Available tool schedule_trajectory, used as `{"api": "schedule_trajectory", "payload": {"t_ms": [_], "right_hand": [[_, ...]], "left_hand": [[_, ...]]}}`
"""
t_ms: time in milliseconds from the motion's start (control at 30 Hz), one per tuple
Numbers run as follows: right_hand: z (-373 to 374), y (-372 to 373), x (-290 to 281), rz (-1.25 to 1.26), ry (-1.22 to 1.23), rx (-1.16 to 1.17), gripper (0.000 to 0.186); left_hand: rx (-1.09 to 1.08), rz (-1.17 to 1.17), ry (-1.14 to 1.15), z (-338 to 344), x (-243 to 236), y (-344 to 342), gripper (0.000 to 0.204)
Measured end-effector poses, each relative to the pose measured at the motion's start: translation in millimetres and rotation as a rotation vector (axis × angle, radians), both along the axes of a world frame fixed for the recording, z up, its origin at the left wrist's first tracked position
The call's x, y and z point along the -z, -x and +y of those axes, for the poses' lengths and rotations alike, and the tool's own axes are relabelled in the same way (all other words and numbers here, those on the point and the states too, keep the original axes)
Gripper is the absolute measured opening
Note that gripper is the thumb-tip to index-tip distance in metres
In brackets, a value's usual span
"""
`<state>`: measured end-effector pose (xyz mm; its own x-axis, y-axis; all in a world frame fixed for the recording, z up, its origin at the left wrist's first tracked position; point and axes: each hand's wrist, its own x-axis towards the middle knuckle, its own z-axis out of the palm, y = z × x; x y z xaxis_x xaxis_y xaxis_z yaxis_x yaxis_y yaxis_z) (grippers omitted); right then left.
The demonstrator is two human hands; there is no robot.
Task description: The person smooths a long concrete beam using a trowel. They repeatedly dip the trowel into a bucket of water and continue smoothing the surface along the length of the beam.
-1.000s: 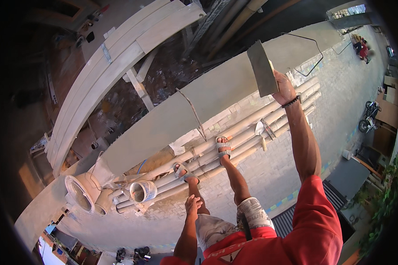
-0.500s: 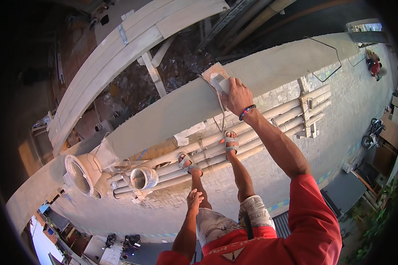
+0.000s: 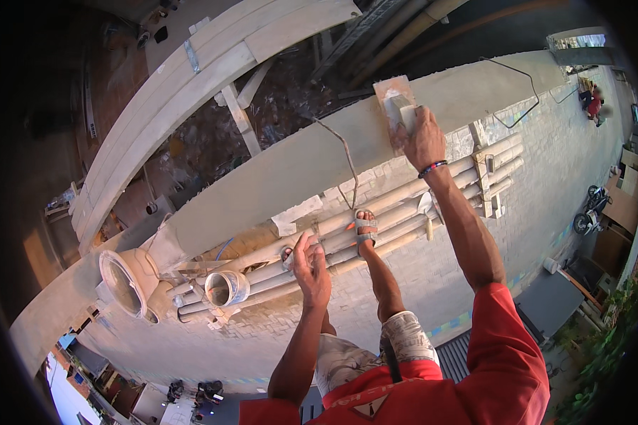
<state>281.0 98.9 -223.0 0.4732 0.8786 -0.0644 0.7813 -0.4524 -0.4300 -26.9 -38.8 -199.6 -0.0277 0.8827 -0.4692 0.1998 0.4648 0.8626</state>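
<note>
My right hand (image 3: pixel 426 139) grips the pale handle of a flat plastering float (image 3: pixel 391 91). The float's rectangular face lies against the smooth grey plastered band (image 3: pixel 262 188) that curves across the view. My left hand (image 3: pixel 312 275) is raised in front of my legs, its fingers apart and loosely bent, with nothing in it. Below the band, my sandalled feet stand on a platform of long round poles (image 3: pixel 397 204). A bent wire or cord (image 3: pixel 349 152) hangs over the band, left of the float.
A white bucket (image 3: pixel 227 287) and a larger round tub (image 3: pixel 126 282) stand at the left. A small trowel (image 3: pixel 426 205) rests on the poles. A thin bent rod (image 3: pixel 528 88) sticks out from the band at right. A curved wooden beam (image 3: pixel 213 81) runs across the upper left.
My right hand has slid the float rightward along the band, away from the hanging wire. My left hand has risen from beside my leg, and its fingers have spread.
</note>
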Motion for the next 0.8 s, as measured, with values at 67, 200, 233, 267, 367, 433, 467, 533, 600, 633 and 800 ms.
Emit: {"api": "schedule_trajectory", "payload": {"t_ms": [67, 200, 233, 267, 367, 433, 467, 533, 600, 633, 800], "right_hand": [[0, 45, 11, 0.016, 0.036, -0.093, 0.044], [7, 91, 29, 0.033, 0.086, -0.163, 0.041], [7, 91, 31, 0.027, 0.086, -0.172, 0.041], [8, 82, 32, -0.004, 0.096, -0.157, 0.04], [21, 38, 26, -0.086, 0.113, -0.081, 0.041], [27, -24, 26, -0.159, 0.132, 0.09, 0.044], [24, -61, 28, -0.221, 0.096, 0.087, 0.044], [24, -119, 20, -0.298, 0.168, 0.193, 0.048], [21, -141, 6, -0.279, 0.174, 0.258, 0.046], [18, -138, 10, -0.267, 0.12, 0.224, 0.045], [14, -10, 7, -0.056, 0.068, -0.109, 0.043]], "left_hand": [[0.12, 0.071, -0.252, 46, -20, -44, 0.053], [0.292, 0.378, -0.547, 108, -32, -107, 0.053], [0.339, 0.454, -0.612, 115, -30, -115, 0.052], [0.386, 0.49, -0.58, 120, -29, -120, 0.05], [0.47, 0.61, -0.508, 124, -22, -115, 0.045], [0.475, 0.647, -0.522, 123, -13, -112, 0.046], [0.467, 0.659, -0.533, 124, -15, -108, 0.046], [0.469, 0.655, -0.552, 125, -10, -104, 0.047], [0.458, 0.68, -0.563, 126, -6, -98, 0.047], [0.449, 0.696, -0.566, 125, -5, -97, 0.047], [0.407, 0.716, -0.616, 125, 1, -87, 0.048]]}}
